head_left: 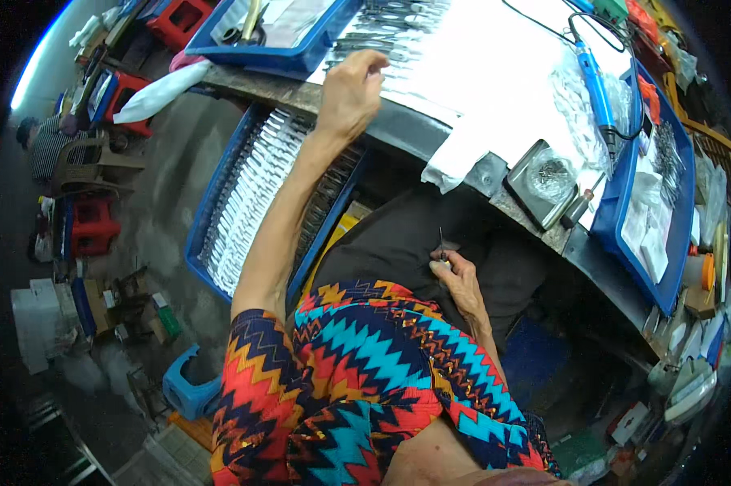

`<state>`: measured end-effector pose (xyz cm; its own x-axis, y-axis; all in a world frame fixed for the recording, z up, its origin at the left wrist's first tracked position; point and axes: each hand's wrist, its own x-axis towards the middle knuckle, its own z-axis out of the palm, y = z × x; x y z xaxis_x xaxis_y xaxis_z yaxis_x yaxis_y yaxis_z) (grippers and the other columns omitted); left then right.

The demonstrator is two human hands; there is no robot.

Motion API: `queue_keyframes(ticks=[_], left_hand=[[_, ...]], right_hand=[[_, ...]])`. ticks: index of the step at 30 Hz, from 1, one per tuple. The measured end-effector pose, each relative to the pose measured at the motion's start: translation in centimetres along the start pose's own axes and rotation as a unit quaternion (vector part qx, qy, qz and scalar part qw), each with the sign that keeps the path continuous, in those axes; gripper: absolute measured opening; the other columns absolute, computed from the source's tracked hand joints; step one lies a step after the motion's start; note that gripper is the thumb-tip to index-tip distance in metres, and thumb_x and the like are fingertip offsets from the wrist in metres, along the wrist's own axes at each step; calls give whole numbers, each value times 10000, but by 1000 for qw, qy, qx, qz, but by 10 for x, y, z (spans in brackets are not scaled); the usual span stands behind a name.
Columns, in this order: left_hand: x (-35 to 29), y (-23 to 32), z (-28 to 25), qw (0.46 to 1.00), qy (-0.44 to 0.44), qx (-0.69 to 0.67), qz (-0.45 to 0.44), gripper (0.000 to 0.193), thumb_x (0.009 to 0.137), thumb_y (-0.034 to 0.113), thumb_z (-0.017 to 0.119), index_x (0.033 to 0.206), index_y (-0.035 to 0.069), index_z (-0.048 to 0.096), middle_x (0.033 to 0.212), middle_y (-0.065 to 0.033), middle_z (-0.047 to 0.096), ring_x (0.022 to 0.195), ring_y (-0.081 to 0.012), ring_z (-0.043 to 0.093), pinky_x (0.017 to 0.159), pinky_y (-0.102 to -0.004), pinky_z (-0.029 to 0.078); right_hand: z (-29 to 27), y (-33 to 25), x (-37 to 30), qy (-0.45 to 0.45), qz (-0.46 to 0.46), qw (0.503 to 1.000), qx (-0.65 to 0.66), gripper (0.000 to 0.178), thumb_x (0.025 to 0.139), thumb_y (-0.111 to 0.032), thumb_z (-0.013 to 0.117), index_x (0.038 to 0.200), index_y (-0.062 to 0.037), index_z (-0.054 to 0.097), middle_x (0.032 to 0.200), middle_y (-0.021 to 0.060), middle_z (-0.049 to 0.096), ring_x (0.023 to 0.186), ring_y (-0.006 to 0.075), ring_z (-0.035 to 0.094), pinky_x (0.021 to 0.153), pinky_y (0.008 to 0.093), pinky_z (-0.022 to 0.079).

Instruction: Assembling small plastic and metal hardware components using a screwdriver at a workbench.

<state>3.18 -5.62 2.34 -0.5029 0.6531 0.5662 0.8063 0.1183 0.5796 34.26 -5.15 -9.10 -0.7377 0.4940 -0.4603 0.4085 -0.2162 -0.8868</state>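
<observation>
Metal pieces [398,32] lie in rows on the white table [495,57], beside a blue tray [256,56]. The left hand [351,93], curled, is at their near edge; whether it grips anything, I cannot tell. The right hand [461,283] pinches a thin dark rod [442,236].

The workbench [414,136] carries blue trays [297,61], slender metal pieces [394,26] and a square tin [526,194].

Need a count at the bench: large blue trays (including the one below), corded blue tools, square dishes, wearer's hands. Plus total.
Large blue trays: 3
Corded blue tool: 1
Square dish: 1
Wearer's hands, left hand and right hand: 2
Total: 7
</observation>
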Motion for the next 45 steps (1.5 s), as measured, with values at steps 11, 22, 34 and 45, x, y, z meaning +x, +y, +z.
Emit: queue_keyframes(ticks=[11,22,34,45], left_hand=[[40,-52,45,962,-11,243,125,268,710,36,606,967,110,590,979,-71,566,973,-284,500,817,-423,375],[56,-61,36,980,-73,171,72,136,708,66,600,818,131,647,823,-66,607,850,-273,547,728,-424,369],[62,-58,30,981,-35,103,161,136,730,-4,514,804,81,590,788,-68,599,764,-275,549,686,-379,408],[19,25,-17,920,-55,-311,-234,304,886,58,452,1159,-72,479,873,-105,586,751,-142,587,627,-244,491]], right_hand=[[4,2,11,14,3,1000,22,284,794,-225,606,910,33,579,700,25,511,643,95,450,579,252,372],[12,-16,7,16,-42,999,-9,250,797,-205,600,897,24,589,733,37,541,684,111,484,619,259,394],[1,-102,-19,-108,-16,992,-71,296,800,-254,584,939,8,594,817,91,590,777,153,543,697,289,431],[86,-278,-62,-545,-180,773,272,237,851,-220,570,932,2,554,788,100,596,730,157,543,648,294,428]])
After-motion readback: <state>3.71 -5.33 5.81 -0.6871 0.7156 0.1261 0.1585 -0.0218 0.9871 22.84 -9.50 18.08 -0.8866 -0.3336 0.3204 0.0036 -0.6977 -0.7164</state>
